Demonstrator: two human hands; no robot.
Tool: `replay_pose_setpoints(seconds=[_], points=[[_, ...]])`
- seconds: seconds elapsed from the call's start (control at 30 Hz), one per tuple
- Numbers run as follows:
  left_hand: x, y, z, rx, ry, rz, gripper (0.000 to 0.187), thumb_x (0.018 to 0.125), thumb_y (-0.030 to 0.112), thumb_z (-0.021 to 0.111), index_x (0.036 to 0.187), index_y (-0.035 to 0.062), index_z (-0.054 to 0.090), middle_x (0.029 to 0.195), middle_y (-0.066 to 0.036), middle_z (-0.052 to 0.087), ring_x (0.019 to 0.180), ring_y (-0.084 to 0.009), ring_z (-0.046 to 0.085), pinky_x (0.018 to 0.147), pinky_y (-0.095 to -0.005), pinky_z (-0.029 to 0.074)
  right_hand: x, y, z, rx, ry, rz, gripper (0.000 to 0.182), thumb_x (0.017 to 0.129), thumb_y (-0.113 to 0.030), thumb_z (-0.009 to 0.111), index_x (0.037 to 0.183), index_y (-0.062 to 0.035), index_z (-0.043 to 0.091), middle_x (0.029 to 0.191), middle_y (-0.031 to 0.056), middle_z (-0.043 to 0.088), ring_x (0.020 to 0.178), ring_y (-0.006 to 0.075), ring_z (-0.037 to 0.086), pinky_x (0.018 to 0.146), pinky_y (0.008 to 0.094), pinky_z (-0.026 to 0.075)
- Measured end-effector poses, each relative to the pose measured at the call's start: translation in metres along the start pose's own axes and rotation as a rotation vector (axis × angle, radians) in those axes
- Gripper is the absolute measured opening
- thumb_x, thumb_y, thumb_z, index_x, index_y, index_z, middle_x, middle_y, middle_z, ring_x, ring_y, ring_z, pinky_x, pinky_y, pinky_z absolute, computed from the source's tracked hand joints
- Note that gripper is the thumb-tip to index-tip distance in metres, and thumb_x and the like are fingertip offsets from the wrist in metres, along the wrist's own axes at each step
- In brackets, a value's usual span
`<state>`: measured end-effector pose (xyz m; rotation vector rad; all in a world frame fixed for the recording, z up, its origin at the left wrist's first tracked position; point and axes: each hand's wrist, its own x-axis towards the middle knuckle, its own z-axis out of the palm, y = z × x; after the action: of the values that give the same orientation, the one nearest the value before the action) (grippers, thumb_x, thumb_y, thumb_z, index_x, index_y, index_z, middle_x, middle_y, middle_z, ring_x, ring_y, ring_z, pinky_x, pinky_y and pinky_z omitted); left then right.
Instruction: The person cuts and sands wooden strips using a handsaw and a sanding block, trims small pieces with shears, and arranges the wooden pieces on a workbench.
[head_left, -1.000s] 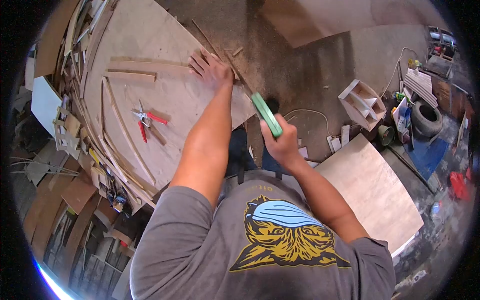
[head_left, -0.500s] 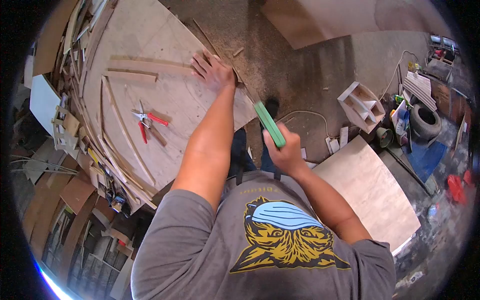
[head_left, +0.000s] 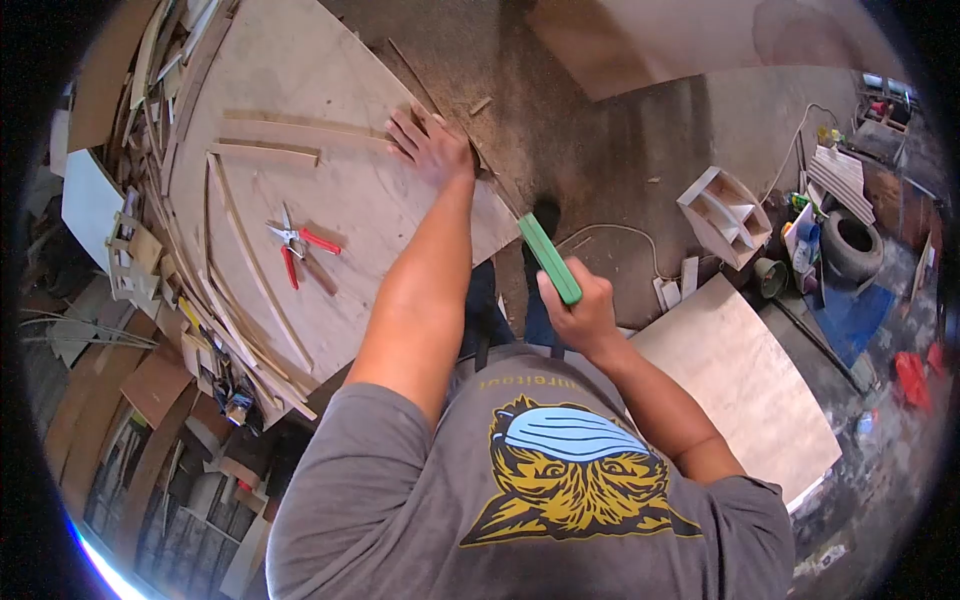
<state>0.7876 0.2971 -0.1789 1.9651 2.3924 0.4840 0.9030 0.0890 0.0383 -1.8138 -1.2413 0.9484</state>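
Observation:
My right hand (head_left: 583,305) is closed around the green handle (head_left: 550,258) of a hand saw. Its thin blade (head_left: 503,188), seen nearly edge-on, runs from the handle up along the right edge of a plywood sheet (head_left: 330,60). Close to that edge, my left hand (head_left: 435,150) presses down with fingers spread, over the end of a thin wooden strip (head_left: 300,128). Part of the blade beside the left hand is hard to make out. Red-handled pruning shears (head_left: 303,243) lie on the sheet, left of my left forearm.
Wood offcuts (head_left: 180,110) crowd the left side. Sawdust covers the floor (head_left: 500,120) beyond the board's edge. On the right are a divided wooden box (head_left: 725,215), a pale board (head_left: 740,375), a tyre (head_left: 850,245) and a cord (head_left: 640,232).
My right hand and the green handle have shifted slightly toward my body and to the right. My left hand stays at the same place on the board.

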Motion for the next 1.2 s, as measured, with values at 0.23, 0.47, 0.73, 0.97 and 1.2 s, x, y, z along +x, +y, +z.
replay_pose_setpoints(seconds=[0.23, 0.47, 0.73, 0.97, 1.2], points=[[0.000, -0.003, 0.004, 0.024, -0.002, 0.022, 0.053, 0.104, 0.033, 0.043, 0.154, 0.0159, 0.046, 0.164, -0.016, 0.032, 0.153, -0.0368, 0.027, 0.123, -0.0592, 0.020, 0.006, 0.005, 0.003, -0.046, -0.014, 0.026, 0.024, 0.095, -0.020, 0.070, 0.084, -0.0030, 0.057, 0.066, 0.0227, 0.060, 0.063, 0.0424, 0.066, 0.054, 0.0471, 0.051], [-0.003, -0.007, 0.010, 0.043, 0.030, 0.034, 0.053, 0.104, 0.033, 0.045, 0.154, 0.0185, 0.046, 0.163, -0.016, 0.035, 0.151, -0.0382, 0.030, 0.122, -0.0608, 0.022, 0.019, 0.019, 0.019, -0.060, -0.055, 0.026, 0.017, 0.094, -0.018, 0.070, 0.093, -0.0023, 0.064, 0.068, 0.0196, 0.061, 0.064, 0.0401, 0.068, 0.056, 0.0450, 0.053], [-0.006, -0.004, 0.006, 0.060, -0.011, 0.009, 0.052, 0.105, 0.035, 0.042, 0.154, 0.0185, 0.047, 0.165, -0.016, 0.031, 0.154, -0.0360, 0.026, 0.123, -0.0584, 0.020, 0.011, 0.025, 0.013, -0.052, -0.018, 0.001, 0.022, 0.094, -0.021, 0.071, 0.089, -0.0025, 0.062, 0.063, 0.0177, 0.059, 0.060, 0.0401, 0.066, 0.054, 0.0460, 0.051], [0.002, 0.001, 0.002, 0.046, 0.008, 0.012, 0.053, 0.105, 0.035, 0.043, 0.154, 0.0178, 0.047, 0.164, -0.015, 0.034, 0.153, -0.0365, 0.028, 0.122, -0.0587, 0.021, -0.019, 0.024, 0.000, -0.023, -0.008, -0.062, 0.020, 0.093, -0.019, 0.072, 0.090, -0.0023, 0.062, 0.068, 0.0185, 0.060, 0.062, 0.0395, 0.066, 0.056, 0.0447, 0.052], [-0.001, -0.002, 0.004, 0.047, 0.044, 0.030, 0.052, 0.105, 0.033, 0.044, 0.154, 0.0189, 0.047, 0.161, -0.016, 0.037, 0.150, -0.0367, 0.033, 0.121, -0.0596, 0.022, -0.020, 0.016, -0.004, 0.005, 0.010, -0.048, 0.019, 0.093, -0.017, 0.072, 0.090, -0.0018, 0.061, 0.069, 0.0176, 0.061, 0.064, 0.0391, 0.067, 0.056, 0.0441, 0.052]])
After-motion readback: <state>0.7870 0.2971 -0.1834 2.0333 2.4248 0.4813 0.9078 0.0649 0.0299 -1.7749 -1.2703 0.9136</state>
